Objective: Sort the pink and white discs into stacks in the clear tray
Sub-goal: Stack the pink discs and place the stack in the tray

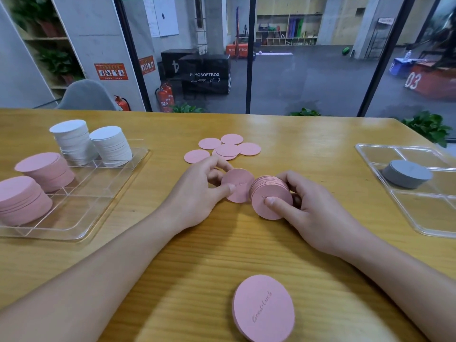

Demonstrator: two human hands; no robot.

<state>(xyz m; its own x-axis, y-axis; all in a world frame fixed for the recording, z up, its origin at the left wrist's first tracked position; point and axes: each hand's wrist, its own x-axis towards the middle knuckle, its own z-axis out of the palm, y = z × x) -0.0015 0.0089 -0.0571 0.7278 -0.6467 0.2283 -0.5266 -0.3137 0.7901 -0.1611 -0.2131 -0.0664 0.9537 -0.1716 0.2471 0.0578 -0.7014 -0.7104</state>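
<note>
— What do I have in the hands?

— My right hand [306,206] grips a stack of pink discs [270,196] turned on edge, thumb pressed on the near face and fingers curled behind it. I can't count the discs in it; the edges blur together. My left hand [197,191] pinches a single pink disc [238,185] between thumb and fingers, its edge touching the front of that stack. Both sit just above the wooden surface [222,243], near its middle.

— And the loose ones?

— Beyond my hands I count six pink discs [223,149] lying flat in a cluster, one mostly covered by another. One more pink disc [264,308] lies alone close to me, script lettering pressed into its face.

— The tray?

— The clear tray [81,218] is at my left, divided into compartments. It holds four stacks: two white stacks [91,144] standing side by side at its far edge, and two pink stacks [34,186] in the nearer compartments on its left side. The pink ones lean a little. The compartments on its near right side show bare plastic.

— Anything on the right?

— A second clear tray [419,206], well apart from my hands, with one grey stack [407,174] in it.
</note>
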